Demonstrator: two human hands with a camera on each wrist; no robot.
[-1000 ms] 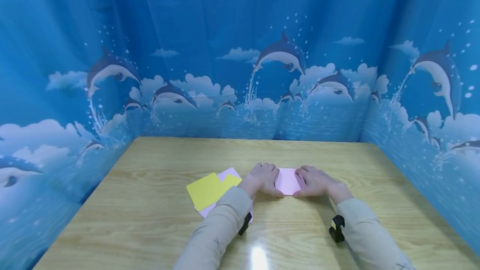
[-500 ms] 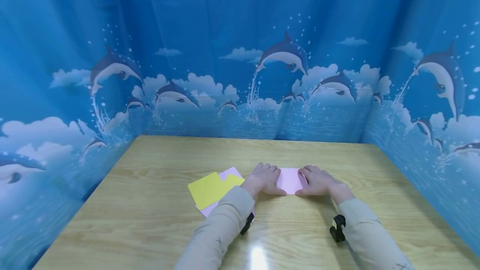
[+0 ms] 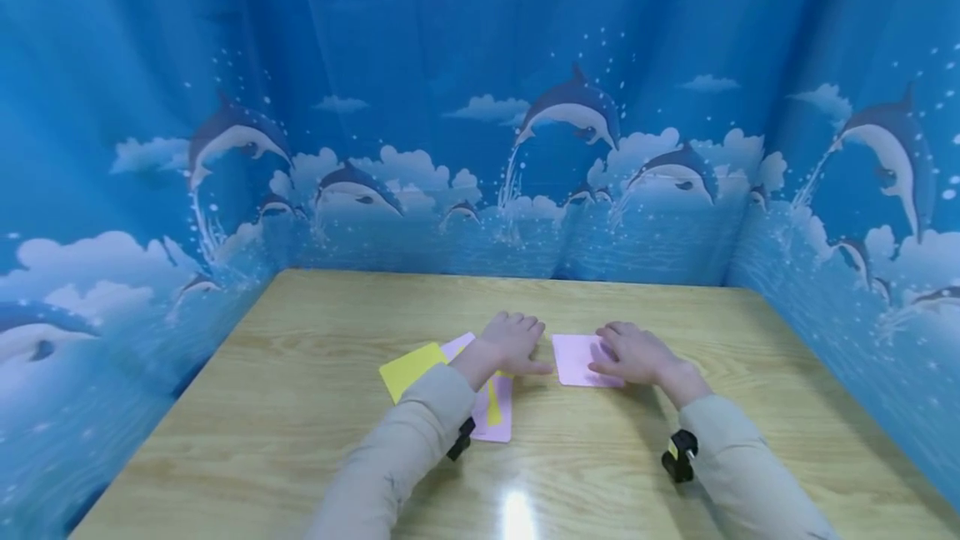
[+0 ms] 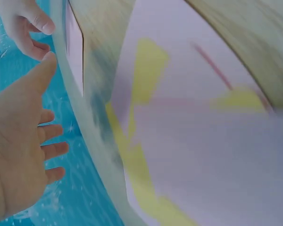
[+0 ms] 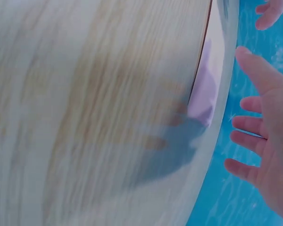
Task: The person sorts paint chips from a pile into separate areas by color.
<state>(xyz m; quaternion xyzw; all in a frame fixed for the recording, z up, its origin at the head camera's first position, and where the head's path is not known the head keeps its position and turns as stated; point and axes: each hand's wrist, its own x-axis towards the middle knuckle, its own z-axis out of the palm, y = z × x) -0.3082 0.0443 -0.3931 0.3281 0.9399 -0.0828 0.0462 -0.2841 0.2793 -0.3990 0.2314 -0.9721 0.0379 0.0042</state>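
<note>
A flat pink square [image 3: 576, 359] with a thin visible edge lies on the table between the two hands; the right wrist view shows its side as a pink slab [image 5: 214, 61]. My left hand [image 3: 512, 344] is held off its left edge, fingers extended and nothing in them. Close over its right part hovers my right hand [image 3: 636, 354], fingers spread, casting a shadow on the pink surface. Left of the square, yellow paper [image 3: 411, 367] and pink paper [image 3: 486, 433] overlap in a loose pile, partly hidden under the left forearm.
The pile fills much of the left wrist view, with pink paper [image 4: 203, 160] blurred among yellow pieces [image 4: 148, 66]. A wooden table [image 3: 315, 440] carries everything. Blue dolphin curtains [image 3: 465, 40] enclose its back and sides.
Both hands have let go of the pink square's edges. The left hand has moved left and away, over the paper pile; the right has lifted slightly and its fingers have straightened.
</note>
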